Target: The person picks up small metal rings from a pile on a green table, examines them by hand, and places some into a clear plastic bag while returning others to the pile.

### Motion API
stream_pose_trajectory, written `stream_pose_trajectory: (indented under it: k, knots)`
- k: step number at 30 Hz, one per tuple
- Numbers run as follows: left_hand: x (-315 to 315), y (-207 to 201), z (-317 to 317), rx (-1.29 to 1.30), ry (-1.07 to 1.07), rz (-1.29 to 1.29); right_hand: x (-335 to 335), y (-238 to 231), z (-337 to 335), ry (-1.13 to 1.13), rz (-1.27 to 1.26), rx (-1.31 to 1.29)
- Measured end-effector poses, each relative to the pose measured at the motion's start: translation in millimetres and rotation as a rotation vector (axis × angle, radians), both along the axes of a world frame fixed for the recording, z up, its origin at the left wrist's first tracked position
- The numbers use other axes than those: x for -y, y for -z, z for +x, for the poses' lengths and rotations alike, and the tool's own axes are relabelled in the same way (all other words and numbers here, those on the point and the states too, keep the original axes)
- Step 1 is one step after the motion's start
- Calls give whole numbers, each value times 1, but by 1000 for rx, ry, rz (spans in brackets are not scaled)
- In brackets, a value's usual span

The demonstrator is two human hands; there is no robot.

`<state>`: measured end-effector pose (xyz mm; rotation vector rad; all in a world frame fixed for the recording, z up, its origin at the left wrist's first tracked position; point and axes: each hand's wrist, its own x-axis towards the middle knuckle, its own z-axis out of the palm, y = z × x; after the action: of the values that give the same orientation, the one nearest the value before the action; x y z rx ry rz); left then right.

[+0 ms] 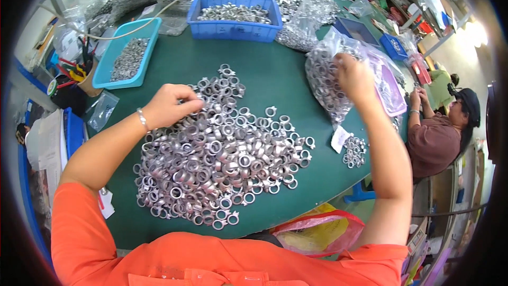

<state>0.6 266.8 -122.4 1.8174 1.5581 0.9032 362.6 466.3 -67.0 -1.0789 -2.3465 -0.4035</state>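
A big heap of silvery metal rings (222, 164), each with a small lug, lies on the green table in front of me. My left hand (172, 106) is at the heap's upper left edge, its thumb and fingers drawn together; whatever is between them is hidden. Off to the right, my right hand (355, 78) is over a clear plastic bag (324, 77) full of similar rings. Its fingers are closed close to the bag's upper part, and I cannot make out what they hold. Below that bag lie a white paper tag (339, 139) and a small group of rings (354, 152).
A blue bin (235, 33) and a turquoise tray (142, 77) hold small metal parts at the back. More filled bags (299, 34) and a purple tray (390, 91) stand beyond. A co-worker (442, 132) sits at the right. Pliers (76, 71) stand in a holder at the left.
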Motion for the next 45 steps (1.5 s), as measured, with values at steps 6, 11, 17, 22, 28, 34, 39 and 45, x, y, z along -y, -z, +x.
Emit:
stream_pose_trajectory:
  k: [6,11,17,22,28,34,39,45]
  knots:
    - [-49,4,25,232,-54,-22,72,25,8,-155,133,-132]
    - [-130,-47,121,333,-48,-282,97,32,-7,-306,88,-133]
    - [-190,-62,185,138,9,-325,95,27,-13,-280,24,-161]
    - [-200,-84,169,383,-84,105,72,-6,28,101,-3,36]
    - [-183,-70,79,219,185,-16,129,-13,21,-418,42,-130]
    - [-159,68,-6,273,-61,-126,124,74,-57,-501,-729,-276]
    - [-138,85,5,43,370,-95,65,126,-120,-191,-1030,-434]
    - [-106,67,8,300,167,-535,97,97,-159,-204,-1387,-636]
